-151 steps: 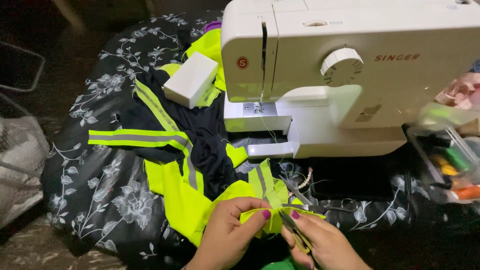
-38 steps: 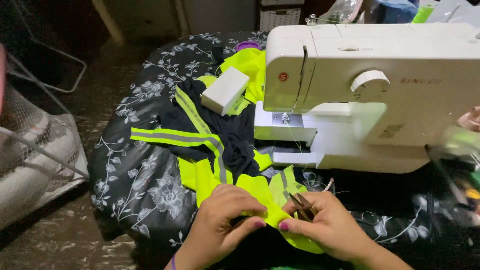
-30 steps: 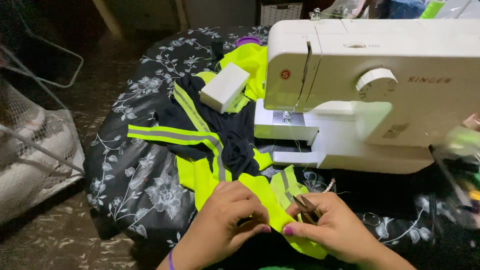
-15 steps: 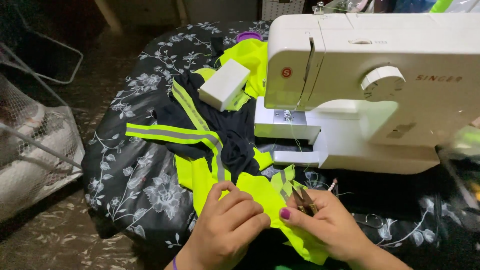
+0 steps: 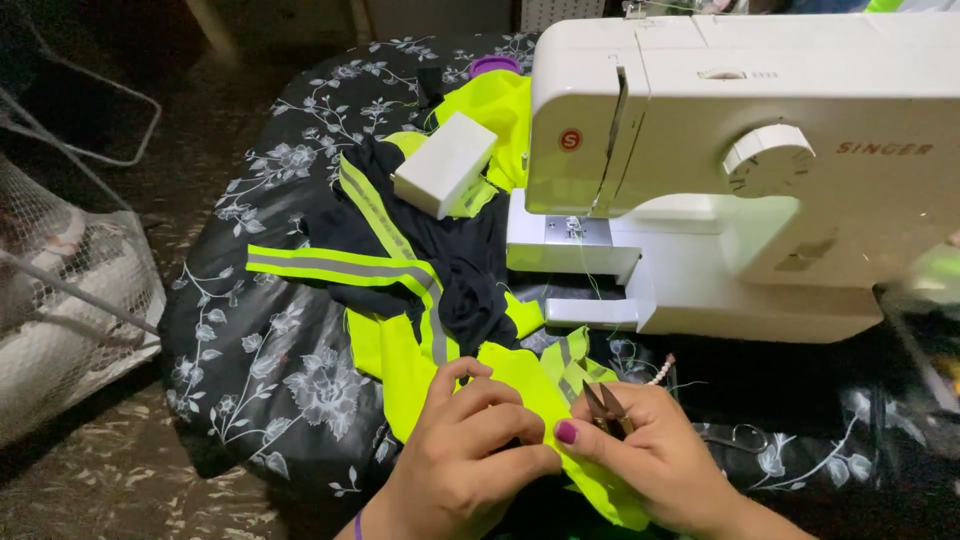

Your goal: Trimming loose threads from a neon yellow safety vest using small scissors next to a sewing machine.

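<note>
A neon yellow and dark garment [image 5: 420, 290] with grey reflective stripes lies on a black floral cloth in front of a white sewing machine [image 5: 740, 160]. My left hand [image 5: 470, 450] pinches a fold of the yellow fabric near the bottom middle. My right hand [image 5: 650, 460] grips the same fabric edge and holds small thread snips [image 5: 605, 408], blades pointing up and away. Both hands touch each other over the fabric.
A small white box [image 5: 447, 165] rests on the garment beside the machine. A purple round object [image 5: 495, 65] sits at the far edge. A mesh basket [image 5: 60, 290] stands on the floor at left. Loose threads and a hook [image 5: 730, 437] lie near the machine's base.
Over five seconds the view shifted left, then back right and closer. My hands stayed on the yellow fabric edge, the left one curling more tightly over it.
</note>
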